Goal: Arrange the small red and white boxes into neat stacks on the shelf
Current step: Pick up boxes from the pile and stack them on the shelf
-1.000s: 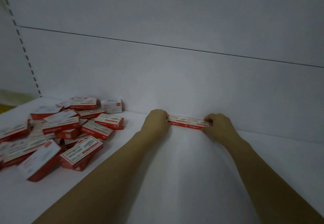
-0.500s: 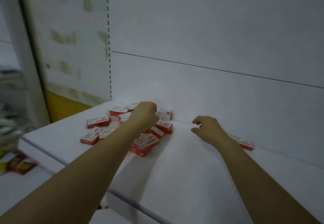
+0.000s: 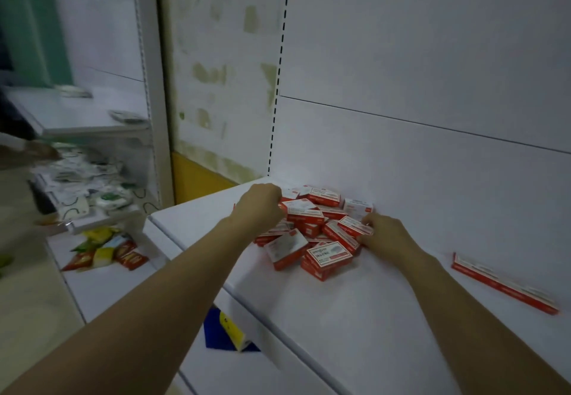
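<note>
- My left hand (image 3: 262, 203) is curled into a loose fist at the left edge of the heap of boxes (image 3: 312, 231); whether it grips one I cannot tell.
- My right hand (image 3: 383, 234) presses on the heap's right side, fingers bent around a flat red and white box (image 3: 353, 226).
- The heap is a jumble of small rectangular cardboard cartons, red sides and white printed tops, tilted every way, near the shelf's back wall.
- A neat low row of boxes (image 3: 503, 283) lies well apart to the right.
- The shelf (image 3: 355, 317) is smooth, matt white, with a rounded front edge.
</note>
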